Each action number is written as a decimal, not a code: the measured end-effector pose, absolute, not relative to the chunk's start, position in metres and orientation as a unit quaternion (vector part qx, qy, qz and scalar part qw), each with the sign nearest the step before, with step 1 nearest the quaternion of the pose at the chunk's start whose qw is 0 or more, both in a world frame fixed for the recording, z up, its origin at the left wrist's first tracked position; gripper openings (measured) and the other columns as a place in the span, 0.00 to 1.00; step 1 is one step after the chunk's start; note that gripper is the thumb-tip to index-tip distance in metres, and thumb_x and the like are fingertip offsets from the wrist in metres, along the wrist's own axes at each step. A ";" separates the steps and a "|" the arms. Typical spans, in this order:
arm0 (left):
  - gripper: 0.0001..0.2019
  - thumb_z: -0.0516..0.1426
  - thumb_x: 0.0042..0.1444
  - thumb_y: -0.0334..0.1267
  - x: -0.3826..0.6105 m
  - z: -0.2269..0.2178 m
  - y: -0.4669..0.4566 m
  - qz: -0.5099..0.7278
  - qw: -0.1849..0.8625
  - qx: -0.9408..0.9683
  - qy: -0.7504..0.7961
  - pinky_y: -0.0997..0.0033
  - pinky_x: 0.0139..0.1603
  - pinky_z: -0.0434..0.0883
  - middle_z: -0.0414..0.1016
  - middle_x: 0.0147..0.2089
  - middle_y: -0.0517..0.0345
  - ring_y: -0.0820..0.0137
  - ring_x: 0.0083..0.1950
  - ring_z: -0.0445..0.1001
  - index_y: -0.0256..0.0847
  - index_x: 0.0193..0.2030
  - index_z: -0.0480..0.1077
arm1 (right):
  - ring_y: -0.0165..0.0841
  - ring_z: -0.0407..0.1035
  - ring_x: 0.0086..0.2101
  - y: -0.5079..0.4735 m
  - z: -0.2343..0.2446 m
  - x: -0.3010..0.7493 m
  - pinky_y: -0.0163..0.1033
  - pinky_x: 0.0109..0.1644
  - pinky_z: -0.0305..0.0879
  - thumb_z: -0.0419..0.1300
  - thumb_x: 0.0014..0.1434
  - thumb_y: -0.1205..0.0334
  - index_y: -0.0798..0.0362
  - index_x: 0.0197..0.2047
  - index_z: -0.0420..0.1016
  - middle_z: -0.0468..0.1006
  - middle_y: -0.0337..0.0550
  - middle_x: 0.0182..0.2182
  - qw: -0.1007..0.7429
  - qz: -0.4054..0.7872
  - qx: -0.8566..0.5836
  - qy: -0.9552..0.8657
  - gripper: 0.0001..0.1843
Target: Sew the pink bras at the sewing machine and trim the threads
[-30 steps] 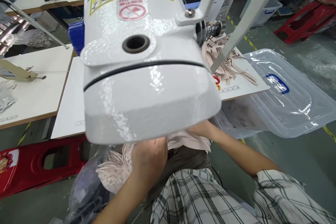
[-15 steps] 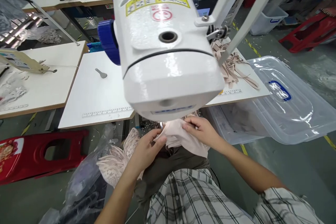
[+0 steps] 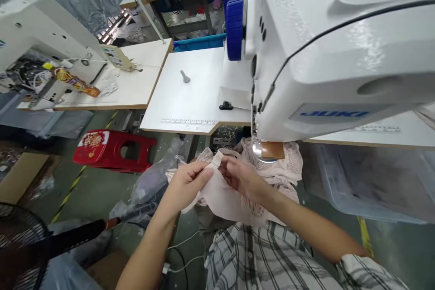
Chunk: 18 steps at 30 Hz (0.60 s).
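Both hands, left hand (image 3: 186, 184) and right hand (image 3: 242, 179), pinch the pale pink fabric (image 3: 220, 197). The sewing machine (image 3: 326, 50) looms at 1 o'clock. The table (image 3: 190, 95) lies at 12.

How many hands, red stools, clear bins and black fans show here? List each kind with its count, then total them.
Hands: 2, left hand and right hand, both gripping the pale fabric
Red stool: 1
Clear bin: 1
Black fan: 1
Total: 5

our view has swung left, so the sewing machine (image 3: 333, 50) now fills the upper right and a red stool (image 3: 115, 147) shows. our left hand (image 3: 185, 183) and right hand (image 3: 243, 179) have closed together, pinching the pale fabric (image 3: 220, 195) lower, clear of the machine head.
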<state>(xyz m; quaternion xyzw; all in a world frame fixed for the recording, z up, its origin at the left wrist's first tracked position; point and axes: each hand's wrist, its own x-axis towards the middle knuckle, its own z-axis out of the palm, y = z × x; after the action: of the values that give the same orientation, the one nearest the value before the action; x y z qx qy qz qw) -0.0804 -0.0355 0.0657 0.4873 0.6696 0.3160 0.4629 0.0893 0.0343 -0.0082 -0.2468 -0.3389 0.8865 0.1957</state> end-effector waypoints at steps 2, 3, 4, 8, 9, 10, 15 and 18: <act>0.15 0.53 0.61 0.46 -0.086 0.056 -0.032 0.268 0.428 0.528 0.683 0.70 0.31 0.66 0.74 0.28 0.58 0.68 0.30 0.70 0.40 0.32 0.76 | 0.25 0.66 0.27 0.041 -0.017 0.077 0.31 0.34 0.67 0.72 0.47 0.46 0.51 0.35 0.71 0.70 0.34 0.27 0.211 0.897 -0.287 -0.263 0.22; 0.13 0.54 0.60 0.45 -0.086 0.047 -0.030 0.259 0.397 0.538 0.697 0.70 0.33 0.66 0.74 0.29 0.58 0.68 0.32 0.71 0.41 0.33 0.75 | 0.25 0.65 0.26 0.042 -0.022 0.076 0.31 0.33 0.67 0.73 0.46 0.47 0.51 0.33 0.70 0.69 0.33 0.25 0.232 0.886 -0.309 -0.257 0.21; 0.11 0.55 0.59 0.44 -0.084 0.037 -0.027 0.269 0.364 0.532 0.716 0.69 0.35 0.67 0.75 0.31 0.57 0.66 0.35 0.72 0.41 0.34 0.74 | 0.25 0.66 0.27 0.042 -0.027 0.078 0.31 0.35 0.68 0.73 0.46 0.49 0.51 0.33 0.70 0.69 0.33 0.25 0.261 0.864 -0.332 -0.275 0.20; 0.10 0.58 0.55 0.46 -0.061 -0.010 -0.019 0.370 0.350 0.436 0.742 0.66 0.39 0.70 0.75 0.33 0.56 0.65 0.38 0.73 0.41 0.32 0.71 | 0.33 0.72 0.36 0.034 -0.053 0.098 0.39 0.43 0.70 0.63 0.59 0.51 0.50 0.39 0.74 0.76 0.40 0.34 0.367 0.661 -0.410 -0.511 0.11; 0.13 0.56 0.56 0.48 -0.053 -0.019 -0.017 0.378 0.385 0.426 0.726 0.67 0.37 0.71 0.74 0.30 0.56 0.65 0.35 0.73 0.41 0.30 0.70 | 0.34 0.72 0.38 0.031 -0.060 0.104 0.41 0.44 0.71 0.60 0.61 0.53 0.49 0.39 0.75 0.77 0.41 0.35 0.379 0.590 -0.404 -0.587 0.09; 0.15 0.55 0.57 0.50 -0.045 -0.027 -0.016 0.380 0.419 0.424 0.707 0.67 0.35 0.72 0.74 0.28 0.57 0.66 0.32 0.73 0.41 0.29 0.71 | 0.36 0.72 0.38 0.029 -0.066 0.109 0.43 0.44 0.71 0.58 0.63 0.56 0.49 0.38 0.75 0.78 0.43 0.36 0.386 0.520 -0.386 -0.657 0.08; 0.20 0.49 0.61 0.53 -0.023 -0.037 -0.015 0.417 0.449 0.399 0.683 0.67 0.41 0.73 0.79 0.34 0.54 0.66 0.37 0.76 0.39 0.37 0.74 | 0.40 0.73 0.40 0.025 -0.081 0.126 0.47 0.44 0.71 0.55 0.64 0.62 0.48 0.34 0.77 0.79 0.48 0.37 0.370 0.321 -0.321 -0.811 0.10; 0.17 0.53 0.61 0.51 -0.021 -0.026 -0.019 0.422 0.426 0.407 0.689 0.69 0.41 0.71 0.80 0.36 0.55 0.66 0.39 0.75 0.39 0.39 0.75 | 0.39 0.74 0.34 0.028 -0.071 0.133 0.45 0.40 0.72 0.56 0.64 0.57 0.47 0.41 0.79 0.79 0.46 0.34 0.368 0.319 -0.349 -0.801 0.10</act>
<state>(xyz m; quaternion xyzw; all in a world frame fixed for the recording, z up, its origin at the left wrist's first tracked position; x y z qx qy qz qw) -0.0211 -0.0188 -0.0259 0.4071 0.6887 0.4221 0.4264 0.1334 0.0280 -0.0714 -0.3492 -0.8007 0.3188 0.3679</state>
